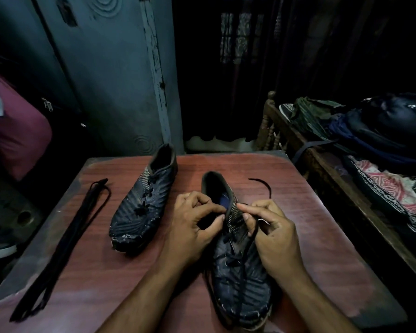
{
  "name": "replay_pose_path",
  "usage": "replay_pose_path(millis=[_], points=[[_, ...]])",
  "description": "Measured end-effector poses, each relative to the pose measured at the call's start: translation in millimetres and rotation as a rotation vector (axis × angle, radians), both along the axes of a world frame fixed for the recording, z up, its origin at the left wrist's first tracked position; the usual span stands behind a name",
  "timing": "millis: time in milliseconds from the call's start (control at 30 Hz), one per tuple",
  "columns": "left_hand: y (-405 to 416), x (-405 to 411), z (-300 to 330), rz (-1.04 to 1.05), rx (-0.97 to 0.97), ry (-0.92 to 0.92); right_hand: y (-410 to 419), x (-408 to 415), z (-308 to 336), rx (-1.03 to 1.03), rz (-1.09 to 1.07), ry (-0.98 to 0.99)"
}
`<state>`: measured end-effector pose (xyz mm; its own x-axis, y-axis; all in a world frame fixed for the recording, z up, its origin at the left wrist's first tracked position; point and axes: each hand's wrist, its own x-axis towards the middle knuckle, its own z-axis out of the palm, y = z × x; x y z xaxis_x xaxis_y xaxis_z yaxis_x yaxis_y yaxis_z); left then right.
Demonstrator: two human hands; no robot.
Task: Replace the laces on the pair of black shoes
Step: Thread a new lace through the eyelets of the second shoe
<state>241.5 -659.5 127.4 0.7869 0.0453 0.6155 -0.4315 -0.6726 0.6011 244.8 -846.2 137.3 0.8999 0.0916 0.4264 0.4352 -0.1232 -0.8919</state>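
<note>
Two worn black shoes lie on a reddish wooden table. The far shoe sits left of centre, laced, toe toward me. The near shoe lies under my hands. My left hand pinches the collar edge of the near shoe at its left side. My right hand pinches a black lace at the top eyelets; the lace runs down over the shoe's front. Another end of lace curls on the table behind my right hand. A bundle of spare black laces lies stretched along the table's left side.
A blue-grey cupboard door stands behind the table. A wooden bed frame with clothes and a dark bag runs along the right. A pink suitcase is at the left.
</note>
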Motion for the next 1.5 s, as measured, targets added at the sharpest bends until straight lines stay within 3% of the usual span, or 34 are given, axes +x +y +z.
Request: replay_pose_path(millis=[200,700,1100,1200,1333,1433,1500], points=[[0.5,-0.1,0.8,-0.021,0.014,0.004,3.2,3.8,10.6,0.091,0.03,0.09],[-0.2,1.6,-4.3,-0.037,0.057,0.015,2.0,9.8,3.5,0.011,-0.014,0.049],[-0.9,-4.7,6.0,-0.021,0.044,0.03,1.5,7.0,1.2,-0.018,0.042,0.164],[2.9,-7.1,9.5,-0.048,-0.272,0.118,3.4,3.0,-2.2,-0.064,0.038,0.138],[2.2,-6.4,20.9,-0.038,-0.944,0.259,3.8,-0.1,-3.5,-0.142,0.021,0.094],[12.5,-9.2,31.6,-0.192,-1.451,0.307,2.8,-1.0,-3.2,-0.167,0.018,0.092],[19.2,-10.1,33.5,-0.234,-1.506,0.323,2.9,-0.7,-4.0,-0.171,0.02,0.092]])
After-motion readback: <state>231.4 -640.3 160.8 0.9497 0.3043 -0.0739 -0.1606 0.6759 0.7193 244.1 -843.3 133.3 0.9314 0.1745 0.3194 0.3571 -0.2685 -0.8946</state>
